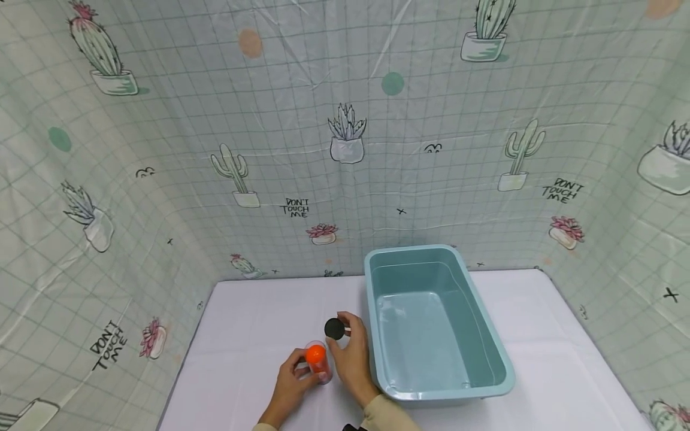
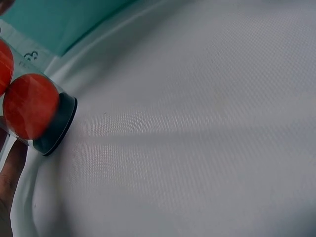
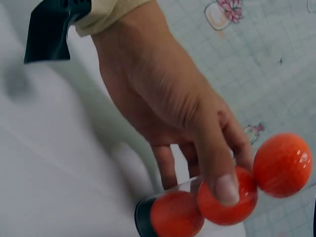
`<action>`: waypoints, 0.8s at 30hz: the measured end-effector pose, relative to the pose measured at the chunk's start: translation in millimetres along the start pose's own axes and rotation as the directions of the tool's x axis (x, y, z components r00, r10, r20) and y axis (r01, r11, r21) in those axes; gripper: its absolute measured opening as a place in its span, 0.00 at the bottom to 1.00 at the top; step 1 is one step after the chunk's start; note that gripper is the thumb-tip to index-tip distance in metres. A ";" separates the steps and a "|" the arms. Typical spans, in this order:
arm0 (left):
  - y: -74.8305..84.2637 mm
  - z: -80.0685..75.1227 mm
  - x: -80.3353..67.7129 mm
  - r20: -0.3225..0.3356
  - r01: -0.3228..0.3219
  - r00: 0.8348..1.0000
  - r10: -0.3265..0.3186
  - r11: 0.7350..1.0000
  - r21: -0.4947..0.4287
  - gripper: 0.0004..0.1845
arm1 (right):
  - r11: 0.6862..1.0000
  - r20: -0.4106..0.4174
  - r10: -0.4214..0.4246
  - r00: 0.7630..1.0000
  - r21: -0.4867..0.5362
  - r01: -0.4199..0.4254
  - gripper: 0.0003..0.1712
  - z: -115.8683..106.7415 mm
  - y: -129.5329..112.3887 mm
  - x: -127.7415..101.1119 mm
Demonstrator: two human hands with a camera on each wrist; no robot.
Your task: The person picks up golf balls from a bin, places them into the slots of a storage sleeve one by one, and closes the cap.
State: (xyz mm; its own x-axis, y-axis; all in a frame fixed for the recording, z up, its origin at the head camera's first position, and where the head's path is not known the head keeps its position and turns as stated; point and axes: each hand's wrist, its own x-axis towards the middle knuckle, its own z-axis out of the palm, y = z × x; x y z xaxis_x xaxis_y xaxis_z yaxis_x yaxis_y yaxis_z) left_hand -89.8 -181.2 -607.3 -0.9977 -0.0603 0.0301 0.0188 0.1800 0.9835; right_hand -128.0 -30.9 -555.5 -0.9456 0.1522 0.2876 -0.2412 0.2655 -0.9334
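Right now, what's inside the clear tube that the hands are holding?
Orange balls fill the clear tube: three show, the top orange ball poking out. The left hand covers part of it, so more may hide.

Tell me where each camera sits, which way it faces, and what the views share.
Head: worn high, looking forward and down at the white table; left hand holds a clear tube of orange balls, right hand pinches a black cap, blue tub beside.
Left wrist: low near the tabletop, looking along the cloth; only a finger edge shows by the tube's black base.
Right wrist: beside the tube, looking up at the left hand's grip and a beige sleeve.
Shared: all three show the tube and its orange balls.
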 end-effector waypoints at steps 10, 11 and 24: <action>-2.4 7.5 2.5 0.033 -0.053 0.998 0.054 0.998 -0.032 0.23 | 0.997 0.101 -0.070 0.992 0.041 0.066 0.33 -17.5 -16.3 -8.9; -1.9 8.2 3.0 0.034 -0.054 0.998 0.055 0.998 -0.040 0.23 | 0.996 0.116 -0.086 0.990 0.042 0.082 0.33 -18.9 -17.1 -9.7; -0.1 19.5 10.3 0.033 -0.039 0.999 0.040 0.998 -0.055 0.18 | 0.952 0.182 -0.300 0.936 -0.007 0.306 0.34 -25.5 -9.1 -18.0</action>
State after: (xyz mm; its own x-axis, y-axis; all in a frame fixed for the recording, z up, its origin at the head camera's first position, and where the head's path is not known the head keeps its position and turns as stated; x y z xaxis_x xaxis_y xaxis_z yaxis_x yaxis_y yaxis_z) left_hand -101.4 -162.7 -610.6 -0.9977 -0.0205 0.0639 0.0608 0.1279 0.9899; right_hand -103.3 -11.8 -546.8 -0.8528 -0.1107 0.5104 -0.5178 0.3061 -0.7988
